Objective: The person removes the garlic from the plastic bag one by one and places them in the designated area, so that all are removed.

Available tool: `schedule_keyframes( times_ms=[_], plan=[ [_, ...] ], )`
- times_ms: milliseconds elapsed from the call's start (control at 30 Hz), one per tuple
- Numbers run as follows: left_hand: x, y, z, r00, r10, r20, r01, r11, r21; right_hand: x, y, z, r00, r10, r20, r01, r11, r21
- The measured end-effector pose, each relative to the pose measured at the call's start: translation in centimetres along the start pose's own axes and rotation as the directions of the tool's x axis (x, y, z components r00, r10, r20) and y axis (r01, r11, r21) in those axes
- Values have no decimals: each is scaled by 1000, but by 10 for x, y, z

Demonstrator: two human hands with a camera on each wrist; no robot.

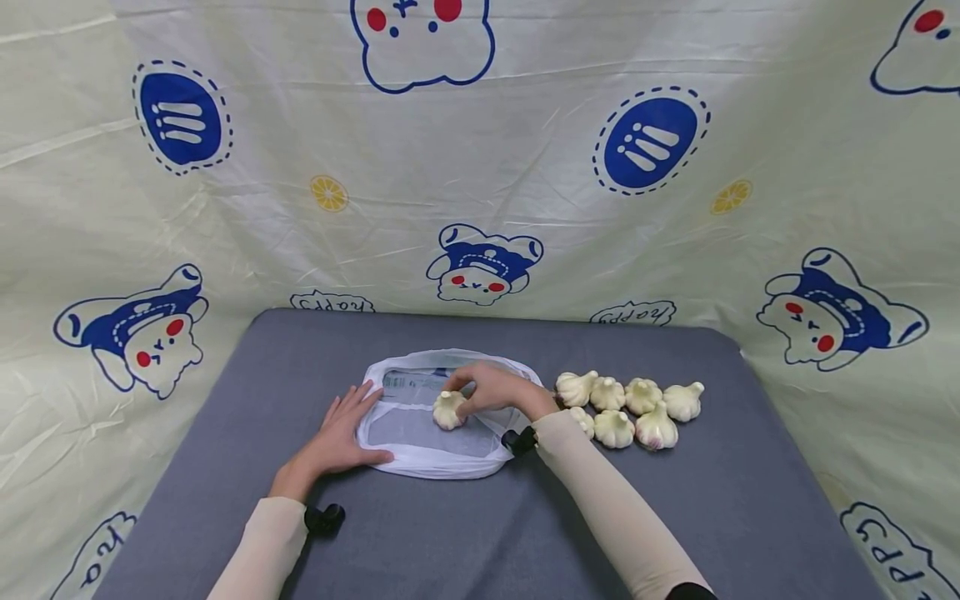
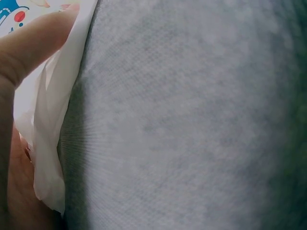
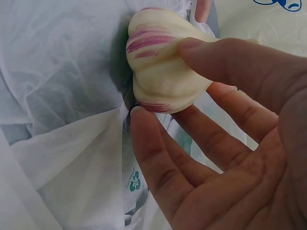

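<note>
A white plastic bag lies spread on the table with its mouth wide, its thin film also filling much of the right wrist view. Thumb and fingertips of my right hand pinch a garlic bulb over the bag's mouth; purple streaks mark the bulb's pale skin. At the bag's left rim, my left hand rests with straight, spread fingers, the thumb lying against the film. To the right of the bag, several more garlic bulbs sit in two rows, partly behind my right wrist.
The grey cloth-covered table extends around the bag. Behind it hangs a pale curtain printed with cartoon figures. A black wrist device sits by my left cuff, another by my right.
</note>
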State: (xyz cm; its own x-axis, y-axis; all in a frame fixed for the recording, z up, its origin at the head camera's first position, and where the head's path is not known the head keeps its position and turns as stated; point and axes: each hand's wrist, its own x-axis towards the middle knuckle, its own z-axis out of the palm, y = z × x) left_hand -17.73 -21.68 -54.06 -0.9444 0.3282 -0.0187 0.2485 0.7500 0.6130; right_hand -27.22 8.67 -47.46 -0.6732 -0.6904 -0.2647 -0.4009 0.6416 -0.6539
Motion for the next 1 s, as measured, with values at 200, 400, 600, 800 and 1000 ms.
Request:
schedule_keyframes(
  times_ms=[200,400,600,800,1000],
  plan=[
    [1,1,-1,1000,4,5,-4,1000,-6,-3,1,1,1000,-20,9,20,999,49],
    [1,1,-2,1000,-4,8,4,1000,10,-2,4,4,1000,-19,-6,19,998,65],
    [1,1,-2,1000,-5,5,5,1000,16,-3,5,6,1000,-3,-29,5,997,76],
    [2,0,-1,1000,-11,7,11,1000,9,-2,7,7,999,-33,-39,36,997,76],
    [1,1,0,1000,-22,15,22,1000,-3,-1,10,8,998,-47,-44,50,996,77]
  ],
)
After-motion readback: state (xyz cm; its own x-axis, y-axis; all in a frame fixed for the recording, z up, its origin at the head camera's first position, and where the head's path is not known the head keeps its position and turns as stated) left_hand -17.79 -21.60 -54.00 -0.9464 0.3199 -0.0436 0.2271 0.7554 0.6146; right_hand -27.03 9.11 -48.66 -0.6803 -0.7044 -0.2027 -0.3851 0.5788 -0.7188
